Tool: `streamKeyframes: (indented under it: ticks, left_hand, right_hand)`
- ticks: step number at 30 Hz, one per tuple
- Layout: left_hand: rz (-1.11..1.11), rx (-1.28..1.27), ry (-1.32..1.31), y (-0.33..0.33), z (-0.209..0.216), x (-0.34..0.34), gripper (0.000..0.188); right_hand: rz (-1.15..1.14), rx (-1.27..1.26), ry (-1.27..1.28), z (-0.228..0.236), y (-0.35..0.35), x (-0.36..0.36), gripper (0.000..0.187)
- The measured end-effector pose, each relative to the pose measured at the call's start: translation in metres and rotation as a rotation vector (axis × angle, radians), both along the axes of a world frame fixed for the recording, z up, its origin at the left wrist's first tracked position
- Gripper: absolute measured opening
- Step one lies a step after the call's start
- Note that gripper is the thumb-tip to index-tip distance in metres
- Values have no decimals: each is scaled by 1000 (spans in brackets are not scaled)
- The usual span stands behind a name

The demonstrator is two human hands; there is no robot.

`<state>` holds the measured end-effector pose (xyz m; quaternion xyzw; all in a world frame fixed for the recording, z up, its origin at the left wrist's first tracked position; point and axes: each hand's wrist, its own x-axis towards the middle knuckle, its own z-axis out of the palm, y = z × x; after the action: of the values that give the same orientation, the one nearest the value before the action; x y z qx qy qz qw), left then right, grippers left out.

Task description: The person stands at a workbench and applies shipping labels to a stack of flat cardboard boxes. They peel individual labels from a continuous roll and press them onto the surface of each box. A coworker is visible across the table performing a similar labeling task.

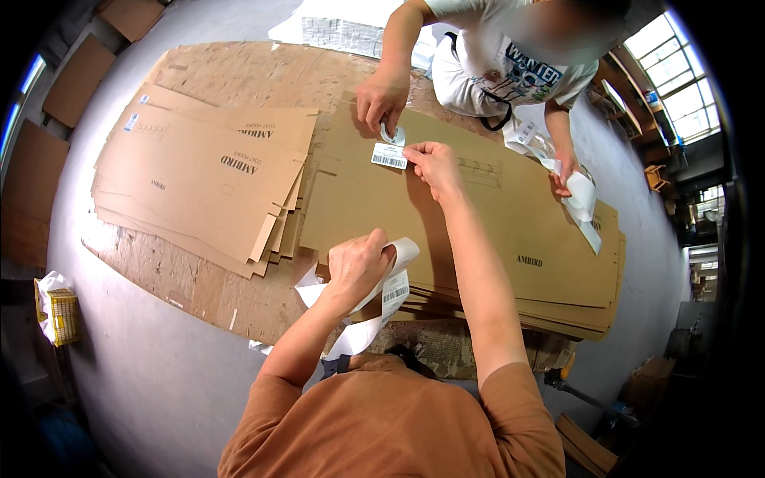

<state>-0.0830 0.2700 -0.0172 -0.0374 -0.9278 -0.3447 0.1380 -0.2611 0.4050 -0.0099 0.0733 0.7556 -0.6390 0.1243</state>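
Note:
My left hand [357, 267] is closed around a curling strip of white labels [396, 288], whose loose ends hang over the near edge of the cardboard. My right hand [435, 169] reaches forward and pinches the right edge of a white barcode label [387, 158] over a flat brown cardboard sheet [510, 227]. Whether the label is stuck down I cannot tell. Just beyond it, a co-worker's hand [382, 99] has its fingers on a small round-edged sticker [392, 134]. The co-worker's other hand [566, 167] holds another white strip [582, 201].
To the left lies a second stack of flat cardboard sheets [191, 179] on the worn wooden table [215, 64]. White stacked material [339, 32] stands beyond the table. A yellow basket [61, 315] with a white bag is at far left. The co-worker leans in opposite me.

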Motion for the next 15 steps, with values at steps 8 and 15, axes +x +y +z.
streamKeyframes:
  ticks: [8, 15]
  left_hand:
    - [6, 13, 18, 0, -1, 0, 9]
    - [6, 6, 10, 0, -1, 0, 11]
  right_hand:
    - [-17, 57, 13, 0, -12, -3, 11]
    - [-36, 113, 48, 1, -17, -4, 9]
